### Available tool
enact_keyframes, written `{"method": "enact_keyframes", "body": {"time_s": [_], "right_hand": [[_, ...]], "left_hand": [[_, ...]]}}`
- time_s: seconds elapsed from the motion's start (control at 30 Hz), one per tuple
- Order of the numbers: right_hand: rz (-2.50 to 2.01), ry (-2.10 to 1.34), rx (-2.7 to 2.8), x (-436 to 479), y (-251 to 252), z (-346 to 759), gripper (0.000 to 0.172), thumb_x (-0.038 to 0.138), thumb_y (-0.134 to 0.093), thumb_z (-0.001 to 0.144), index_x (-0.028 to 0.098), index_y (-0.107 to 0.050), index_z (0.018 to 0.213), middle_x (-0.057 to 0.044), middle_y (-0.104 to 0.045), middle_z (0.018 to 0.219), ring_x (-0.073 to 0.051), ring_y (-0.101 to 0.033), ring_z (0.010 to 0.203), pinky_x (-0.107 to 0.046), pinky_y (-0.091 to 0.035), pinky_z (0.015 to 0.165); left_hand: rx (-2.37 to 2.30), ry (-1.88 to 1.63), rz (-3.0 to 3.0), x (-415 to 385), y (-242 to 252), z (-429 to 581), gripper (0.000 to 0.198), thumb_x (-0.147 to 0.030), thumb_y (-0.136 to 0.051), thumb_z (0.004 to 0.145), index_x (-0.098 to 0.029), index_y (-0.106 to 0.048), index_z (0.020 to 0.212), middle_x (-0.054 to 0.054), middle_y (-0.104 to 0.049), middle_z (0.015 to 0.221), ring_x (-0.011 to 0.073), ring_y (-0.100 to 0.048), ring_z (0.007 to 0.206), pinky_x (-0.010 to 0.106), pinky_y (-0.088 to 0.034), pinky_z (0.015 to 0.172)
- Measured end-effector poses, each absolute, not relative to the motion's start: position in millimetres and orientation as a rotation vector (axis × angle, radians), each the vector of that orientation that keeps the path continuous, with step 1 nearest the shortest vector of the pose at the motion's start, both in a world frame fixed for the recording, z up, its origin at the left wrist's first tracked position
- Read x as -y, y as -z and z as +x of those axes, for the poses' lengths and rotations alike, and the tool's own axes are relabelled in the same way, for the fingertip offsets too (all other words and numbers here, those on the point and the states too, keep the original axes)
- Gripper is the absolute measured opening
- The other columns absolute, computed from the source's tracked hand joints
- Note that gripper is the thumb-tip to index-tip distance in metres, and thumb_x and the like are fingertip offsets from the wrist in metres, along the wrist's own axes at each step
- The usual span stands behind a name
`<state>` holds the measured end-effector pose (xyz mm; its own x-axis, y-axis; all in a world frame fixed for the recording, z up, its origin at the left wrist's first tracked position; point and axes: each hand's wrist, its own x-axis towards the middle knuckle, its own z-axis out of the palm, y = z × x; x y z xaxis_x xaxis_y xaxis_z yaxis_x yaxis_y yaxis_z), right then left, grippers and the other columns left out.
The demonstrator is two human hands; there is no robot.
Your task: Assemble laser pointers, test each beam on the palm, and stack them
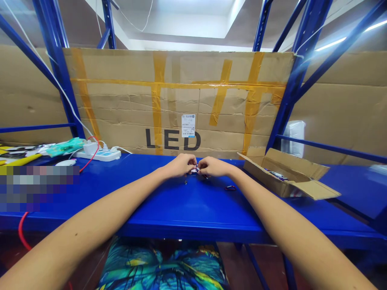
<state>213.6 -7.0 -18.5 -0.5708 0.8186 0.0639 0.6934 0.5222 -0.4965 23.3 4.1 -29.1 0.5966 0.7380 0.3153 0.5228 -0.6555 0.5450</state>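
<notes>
Power strip (109,155), white, lies on the blue worktop (172,209) at the left of the frame, well apart from the work. Going to the right, the left hand (182,165) comes to the centre of the frame, its fingertips pinched together on the left side of a small shiny piece (194,171). Just below this hand, a tiny loose bit (186,182) rests on the worktop; the left hand is the nearer one to it.

The shiny piece is at the centre of the frame, between the two hands, so from the left grip it lies to the right, and from the right grip to the left. Its long axis seems to run across the frame, but fingers cover much of it and I cannot be sure. The right hand (211,166) meets it from the other side, its grip also apparently clamped on it.

Farther right, below the right wrist, a small reddish clip (230,188) lies almost crosswise, nearer to the right hand. Last, an open cardboard box (267,184) stands right of the right forearm.
</notes>
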Motion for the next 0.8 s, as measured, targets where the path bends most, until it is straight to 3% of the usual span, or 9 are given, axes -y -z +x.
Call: {"method": "enact_keyframes", "body": {"time_s": [0.27, 0.43, 0.5, 0.67, 0.8], "right_hand": [[-1.144, -0.819, 2.288, 6, 18, 212, 0.005, 0.019, -0.057, 0.076, 0.015, -0.059, 0.074, -0.001, -0.062, 0.068, -0.012, -0.057, 0.056, -0.023, -0.046, 0.056], [-1.169, -0.723, 2.222, 5, 16, 214, 0.004, 0.016, -0.058, 0.075, 0.015, -0.058, 0.078, -0.002, -0.064, 0.07, -0.012, -0.056, 0.058, -0.025, -0.045, 0.058], [-1.177, -0.695, 2.264, 4, 15, 216, 0.008, 0.013, -0.056, 0.073, 0.014, -0.059, 0.08, -0.001, -0.063, 0.069, -0.012, -0.055, 0.059, -0.024, -0.044, 0.058], [-1.152, -0.589, 2.439, 5, 16, 215, 0.011, 0.014, -0.057, 0.07, 0.014, -0.062, 0.08, -0.001, -0.063, 0.071, -0.014, -0.055, 0.066, -0.025, -0.042, 0.062], [-1.104, -0.526, 2.563, 7, 19, 210, 0.014, 0.016, -0.058, 0.071, 0.015, -0.065, 0.083, -0.001, -0.065, 0.076, -0.015, -0.055, 0.07, -0.026, -0.04, 0.065]], "left_hand": [[-0.876, -0.844, 2.229, -7, 28, 26, 0.008, -0.02, -0.062, 0.078, -0.015, -0.057, 0.081, 0.0, -0.062, 0.066, 0.0112, -0.058, 0.055, 0.023, -0.046, 0.05], [-0.924, -0.883, 2.514, -7, 21, 20, 0.013, -0.023, -0.058, 0.079, -0.015, -0.061, 0.089, 0.003, -0.067, 0.079, 0.0128, -0.06, 0.07, 0.024, -0.046, 0.062], [-1.005, -0.711, 2.648, -6, 16, 14, 0.012, -0.023, -0.057, 0.078, -0.016, -0.063, 0.086, 0.002, -0.067, 0.076, 0.0131, -0.059, 0.069, 0.024, -0.044, 0.063], [-1.036, 0.1, 2.43, -1, 6, 1, 0.023, -0.036, -0.064, 0.074, -0.017, -0.063, 0.087, 0.001, -0.063, 0.069, 0.014, -0.059, 0.061, 0.023, -0.044, 0.054], [-0.962, 0.199, 2.414, 0, 8, 2, 0.02, -0.028, -0.066, 0.07, -0.018, -0.061, 0.086, -0.001, -0.06, 0.068, 0.0133, -0.057, 0.06, 0.023, -0.044, 0.053]]}}
